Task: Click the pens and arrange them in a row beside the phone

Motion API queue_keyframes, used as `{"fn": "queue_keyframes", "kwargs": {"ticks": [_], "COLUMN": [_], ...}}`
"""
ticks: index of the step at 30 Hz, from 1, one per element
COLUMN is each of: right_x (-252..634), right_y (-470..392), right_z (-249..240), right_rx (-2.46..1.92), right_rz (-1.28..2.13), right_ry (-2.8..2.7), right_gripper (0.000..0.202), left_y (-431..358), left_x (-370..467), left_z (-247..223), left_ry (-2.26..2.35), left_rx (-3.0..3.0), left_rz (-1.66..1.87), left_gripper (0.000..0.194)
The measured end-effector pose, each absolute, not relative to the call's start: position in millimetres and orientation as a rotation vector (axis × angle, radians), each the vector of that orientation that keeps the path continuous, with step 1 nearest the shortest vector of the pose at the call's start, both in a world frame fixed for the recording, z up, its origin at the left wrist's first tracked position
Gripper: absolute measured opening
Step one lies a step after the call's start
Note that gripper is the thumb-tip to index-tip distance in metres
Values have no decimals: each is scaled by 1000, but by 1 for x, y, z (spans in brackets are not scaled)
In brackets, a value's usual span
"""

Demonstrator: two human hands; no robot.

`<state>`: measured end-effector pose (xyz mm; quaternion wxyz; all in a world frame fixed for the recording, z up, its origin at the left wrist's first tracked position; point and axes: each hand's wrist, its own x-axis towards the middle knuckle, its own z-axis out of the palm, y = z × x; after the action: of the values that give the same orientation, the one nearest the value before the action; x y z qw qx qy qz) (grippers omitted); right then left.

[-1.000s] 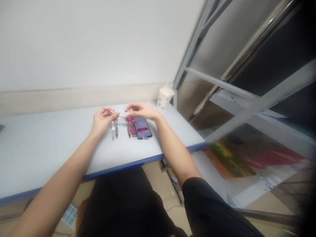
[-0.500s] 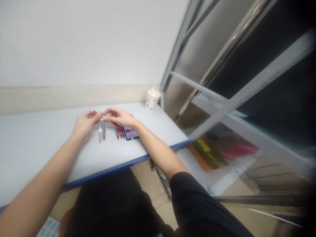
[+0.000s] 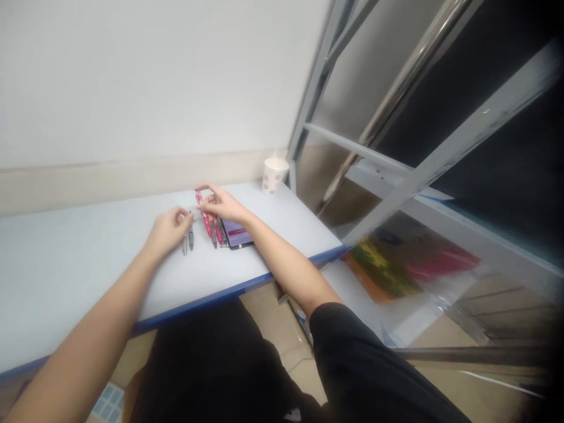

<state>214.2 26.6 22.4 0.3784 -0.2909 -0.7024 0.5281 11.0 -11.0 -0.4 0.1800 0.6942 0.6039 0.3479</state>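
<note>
My right hand [image 3: 225,205] is over the pens, its thumb and fingers around the upper part of a red pen [image 3: 206,224] whose lower end points toward me. Beside that lie a grey-tipped pen [image 3: 214,236] and another red pen [image 3: 219,234], partly under the hand. To the left, my left hand [image 3: 167,230] has thumb and fingertips pinched together; whatever is between them is too small and blurred to name. Just below those fingertips are a silver-tipped pen [image 3: 185,244] and a grey-tipped pen [image 3: 191,239], their upper parts hidden by the hand.
A phone [image 3: 238,235] with a lit screen lies right of the pens, partly behind my right wrist. A spotted paper cup [image 3: 274,176] stands at the table's back right corner. The pale table [image 3: 88,252] has a blue edge; a metal frame [image 3: 388,205] rises on the right.
My hands, close together before, have moved apart. The right one is now to the right with the red pen, beside the other pens; the left is pinched above the left pair.
</note>
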Motion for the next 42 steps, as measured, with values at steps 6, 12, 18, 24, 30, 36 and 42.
{"fn": "queue_keyframes", "kwargs": {"ticks": [6, 12, 18, 24, 30, 36, 42], "right_x": [214, 219, 230, 242, 241, 229, 218], "right_y": [31, 37, 44, 47, 45, 40, 37], "right_z": [18, 15, 22, 27, 28, 24, 14], "right_rx": [-785, -779, -800, -828, -822, -824, -784], "right_rz": [1326, 1285, 1237, 1191, 1208, 1247, 1233], "right_ry": [-1702, -1695, -1613, -1538, -1529, -1633, -1749], "right_gripper": [41, 37, 41, 40, 39, 37, 35], "left_y": [-18, -24, -21, -14, -13, -10, -12], "left_x": [19, 29, 22, 13, 9, 11, 14], "left_z": [2, 3, 2, 4, 6, 5, 10], "left_ry": [1927, 2065, 2052, 1837, 1699, 1501, 1317], "left_rx": [2061, 2124, 2044, 1846, 1750, 1517, 1290], "left_rz": [675, 482, 519, 905, 1077, 1218, 1300], "left_gripper": [37, 30, 23, 20, 21, 19, 65]}}
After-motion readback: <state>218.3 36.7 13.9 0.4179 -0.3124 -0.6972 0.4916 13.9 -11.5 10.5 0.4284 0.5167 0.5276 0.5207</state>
